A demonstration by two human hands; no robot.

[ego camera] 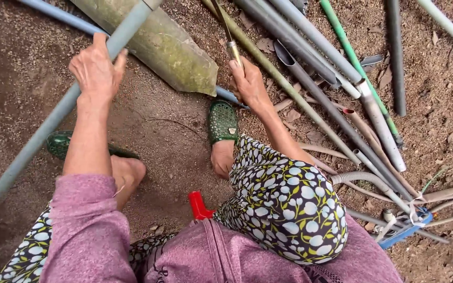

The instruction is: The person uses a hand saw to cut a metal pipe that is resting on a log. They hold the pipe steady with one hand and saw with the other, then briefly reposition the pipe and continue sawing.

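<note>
Bare brown dirt (174, 141) fills my view, gritty and strewn with dry leaves. At far left a long grey pipe (43, 131) runs diagonally from the lower left edge up to the top middle, and my left hand (96, 68) is wrapped round it high up, fingers curled over the far side and thumb on the near side, a closed grip. Under that arm a green slipper (61, 144) sits on the dirt, my bare heel lifted off it. Just behind the pipe lies a thick mossy green tube (169, 47), slanted, with a thin blue pipe (69, 18) passing beneath it. A small red object (199, 205) peeks out between my knees; I think it is a plastic stool, but most of it is hidden. My other foot wears the second green slipper (222, 121). Right above it my right hand (248, 84) is closed round the handle of a narrow tool (232, 47), possibly a saw. To the right lies a heap of grey pipes (331, 89), well apart from both hands.
</note>
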